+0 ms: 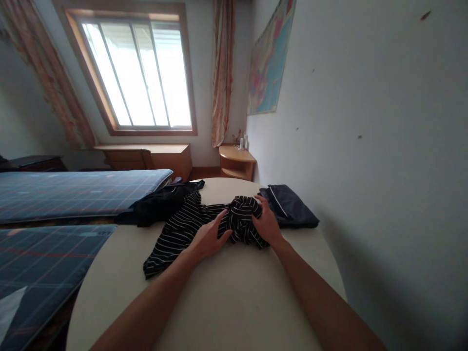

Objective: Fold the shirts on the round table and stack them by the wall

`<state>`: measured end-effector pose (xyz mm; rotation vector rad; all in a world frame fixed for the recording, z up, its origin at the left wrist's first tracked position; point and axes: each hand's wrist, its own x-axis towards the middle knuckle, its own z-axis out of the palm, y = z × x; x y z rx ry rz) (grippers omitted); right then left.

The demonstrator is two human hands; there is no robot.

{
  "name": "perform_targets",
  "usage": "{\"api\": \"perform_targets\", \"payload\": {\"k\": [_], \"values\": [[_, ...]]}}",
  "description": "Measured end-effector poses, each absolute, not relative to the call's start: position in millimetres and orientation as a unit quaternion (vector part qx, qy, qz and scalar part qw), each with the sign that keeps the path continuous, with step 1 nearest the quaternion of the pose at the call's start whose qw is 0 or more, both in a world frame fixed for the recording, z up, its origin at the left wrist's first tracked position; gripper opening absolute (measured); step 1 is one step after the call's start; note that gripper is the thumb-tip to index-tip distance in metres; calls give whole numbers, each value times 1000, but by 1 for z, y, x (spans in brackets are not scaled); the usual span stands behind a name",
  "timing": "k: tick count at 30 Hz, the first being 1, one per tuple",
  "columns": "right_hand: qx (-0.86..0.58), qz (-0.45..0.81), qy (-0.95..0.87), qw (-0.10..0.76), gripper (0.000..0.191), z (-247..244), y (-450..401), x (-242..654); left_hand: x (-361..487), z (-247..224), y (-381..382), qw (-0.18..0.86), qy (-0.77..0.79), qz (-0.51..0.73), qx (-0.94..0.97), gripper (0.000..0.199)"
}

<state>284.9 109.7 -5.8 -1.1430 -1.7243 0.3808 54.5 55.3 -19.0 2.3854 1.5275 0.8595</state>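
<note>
A black garment with white stripes (178,235) lies crumpled on a pale round table (234,297), spread out at its left and bunched up at its right. My left hand (208,237) rests at the middle of the garment, thumb and fingers apart, holding nothing. At the bunched right end, my right hand (266,222) has its fingers curled on the striped cloth. Folded dark fabric with a white line (292,207) lies just beyond my right hand. Another dark garment (157,204) sits at the table's far left, touching the striped one.
Two beds with blue plaid mattresses (80,192) stand on the left. A white wall (383,146) runs close along the table's right side. Beyond the table are a wooden desk (170,158), a corner shelf (237,155) and a window (139,73).
</note>
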Motion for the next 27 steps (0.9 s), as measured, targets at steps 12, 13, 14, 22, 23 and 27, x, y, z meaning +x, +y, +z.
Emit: {"api": "perform_targets", "payload": {"k": [12,13,14,22,23,27], "values": [[-525,278,-642,484,48,-27,141,312,40,-20,84,183,541,525,631,27],[-534,247,-639,496,50,-27,140,311,35,-24,89,169,570,532,602,26],[-537,213,-640,506,49,-26,138,310,31,-28,92,159,592,534,582,25],[-481,208,-755,395,45,2,109,293,28,-33,82,40,451,508,733,56],[-460,220,-779,365,48,3,106,291,29,-34,80,62,416,477,772,61],[-388,239,-843,285,55,-3,101,291,29,-38,77,149,375,346,847,58]]}}
